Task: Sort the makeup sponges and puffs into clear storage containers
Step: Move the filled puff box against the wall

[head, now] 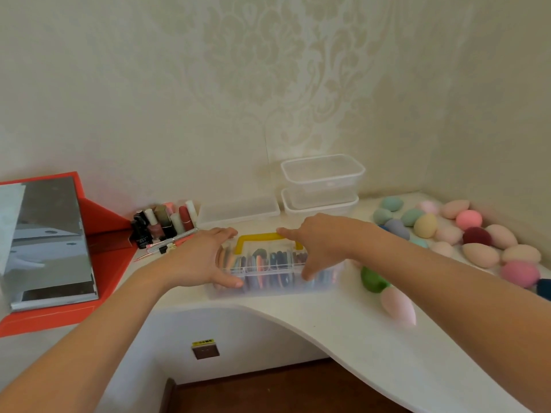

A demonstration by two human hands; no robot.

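Note:
A clear box [323, 283] with a yellow handle [262, 237] sits at the counter's front edge, packed with several flat coloured puffs standing on edge. My left hand [202, 257] grips its left end, thumb on the front wall. My right hand [317, 242] holds its top and front from the right, thumb down the front. Several egg-shaped sponges [477, 236] in pink, peach, green, blue and maroon lie spread at the right. A green sponge [372, 280] and a pale pink sponge [398, 305] lie just right of the box.
Two clear lidded containers [323, 183] are stacked against the back wall, and a flat lid or shallow tray [238, 211] lies left of them. Nail polish bottles and lipsticks [162, 223] stand further left. A red box with a mirror [50, 242] fills the left side. The white counter [343, 329] curves inward at its front.

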